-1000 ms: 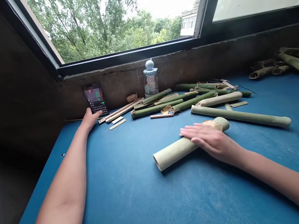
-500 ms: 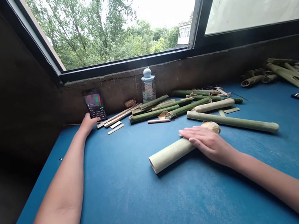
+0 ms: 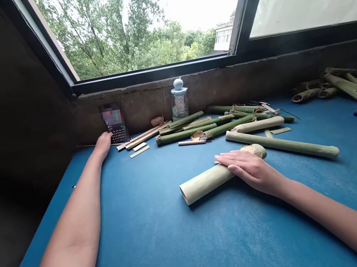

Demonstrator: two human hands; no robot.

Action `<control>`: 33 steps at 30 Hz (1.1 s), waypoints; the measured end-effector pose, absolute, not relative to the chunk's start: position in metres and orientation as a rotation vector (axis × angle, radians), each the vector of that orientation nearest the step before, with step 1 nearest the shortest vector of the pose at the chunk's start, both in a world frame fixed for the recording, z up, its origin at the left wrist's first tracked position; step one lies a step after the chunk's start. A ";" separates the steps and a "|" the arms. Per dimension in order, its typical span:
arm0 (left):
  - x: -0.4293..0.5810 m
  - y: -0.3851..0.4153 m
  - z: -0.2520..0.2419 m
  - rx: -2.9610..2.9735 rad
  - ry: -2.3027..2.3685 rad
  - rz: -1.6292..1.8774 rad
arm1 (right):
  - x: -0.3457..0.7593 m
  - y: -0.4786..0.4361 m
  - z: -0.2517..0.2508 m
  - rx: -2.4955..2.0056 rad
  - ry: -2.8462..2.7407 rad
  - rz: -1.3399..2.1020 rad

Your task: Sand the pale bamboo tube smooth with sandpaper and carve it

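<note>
**Two Hands and a Fat Bamboo Tube**

From the head camera, the right hand (image 3: 250, 169) lies flat and open on a thick bamboo tube (image 3: 204, 184). Its fingers are long and straight and do not wrap around the tube. The tube is pale green, smooth and round, and it lies on its side on the blue bench (image 3: 151, 253), close to the middle of the view. A rough tan bit of dry husk (image 3: 254, 151) sits at its far end, by the fingertips.

The left hand (image 3: 103, 146) reaches far forward. It is just beside a small black gadget (image 3: 117, 136) with rows of tiny keys, and the top of the gadget is blurred. I cannot tell if the hand is open or curled, or if it touches the gadget.

A long, thin bamboo pole (image 3: 280, 145) lies near the tube. Behind it is a messy pile of green bamboo sticks (image 3: 195, 131) with flat, pale strips (image 3: 139, 151) beside it. A clear bottle with a blue top (image 3: 179, 101) and a little ball of twine (image 3: 157, 121) stand by the rough wall (image 3: 225, 84). Split bamboo pieces (image 3: 346, 85) lie in a heap on the right.
</note>
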State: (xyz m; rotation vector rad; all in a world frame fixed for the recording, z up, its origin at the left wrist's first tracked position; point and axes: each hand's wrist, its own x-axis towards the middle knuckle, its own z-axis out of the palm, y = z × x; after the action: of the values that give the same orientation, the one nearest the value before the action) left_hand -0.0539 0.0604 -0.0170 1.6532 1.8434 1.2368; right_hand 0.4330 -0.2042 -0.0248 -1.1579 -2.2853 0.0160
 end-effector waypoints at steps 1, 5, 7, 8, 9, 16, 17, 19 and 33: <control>-0.054 0.060 -0.017 1.660 1.829 1.231 | 0.438 -0.201 -0.025 -1.177 -2.276 -0.001; -0.052 0.059 -0.019 1.655 1.785 1.193 | 0.445 -0.197 -0.024 -1.281 -2.199 -0.045; -0.051 0.057 -0.020 1.658 1.776 1.197 | 0.437 -0.203 -0.022 -1.230 -2.232 -0.009; -0.051 0.057 -0.020 1.671 1.768 1.203 | 0.432 -0.206 -0.022 -1.179 -2.272 0.021; -0.051 0.057 -0.021 1.685 1.764 1.205 | 0.428 -0.210 -0.021 -1.121 -2.320 0.054; -0.053 0.058 -0.024 1.741 1.801 1.169 | 0.422 -0.216 -0.014 -1.143 -2.350 0.075; -0.052 0.058 -0.023 1.746 1.800 1.161 | 0.418 -0.219 -0.013 -1.133 -2.356 0.071; -0.051 0.056 -0.022 1.744 1.806 1.148 | 0.408 -0.226 -0.010 -1.032 -2.418 0.094; -0.049 0.058 -0.023 1.738 1.899 1.108 | 0.407 -0.228 -0.013 -0.992 -2.466 0.047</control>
State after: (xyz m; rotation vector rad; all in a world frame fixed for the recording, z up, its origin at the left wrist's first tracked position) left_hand -0.0488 0.0582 -0.0230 1.7376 1.8990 1.1081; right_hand 0.4073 -0.2284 -0.0129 -0.9917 -2.4656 0.0472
